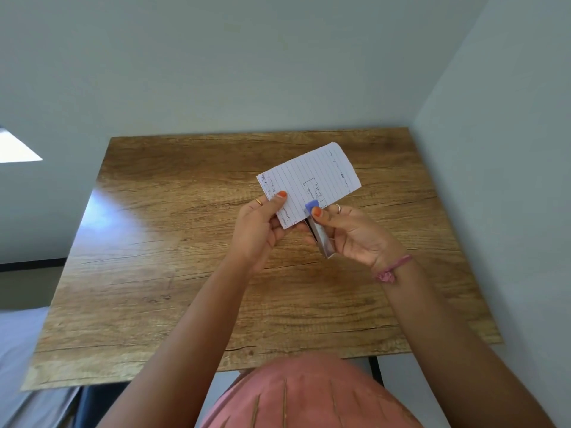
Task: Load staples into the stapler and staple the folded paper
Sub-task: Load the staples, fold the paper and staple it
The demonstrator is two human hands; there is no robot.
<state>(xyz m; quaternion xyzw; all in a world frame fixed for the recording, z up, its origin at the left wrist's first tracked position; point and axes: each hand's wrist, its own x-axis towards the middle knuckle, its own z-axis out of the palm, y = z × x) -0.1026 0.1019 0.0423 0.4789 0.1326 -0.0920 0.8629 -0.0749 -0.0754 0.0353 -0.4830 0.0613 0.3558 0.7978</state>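
Both hands are up off the bench (185, 273), so the work's happening in mid-air, probably to line things up by eye. The right hand (355, 239) is wrapped around the stapler (319, 234), thumb pressing its blue cap, fingers curled underneath. Its nose sits over the near edge of the folded paper (312, 177), which looks like the squeeze is coming. The left hand (259, 230) pinches the paper's near left corner between thumb and fingers, keeping it flat and angled away toward the wall.
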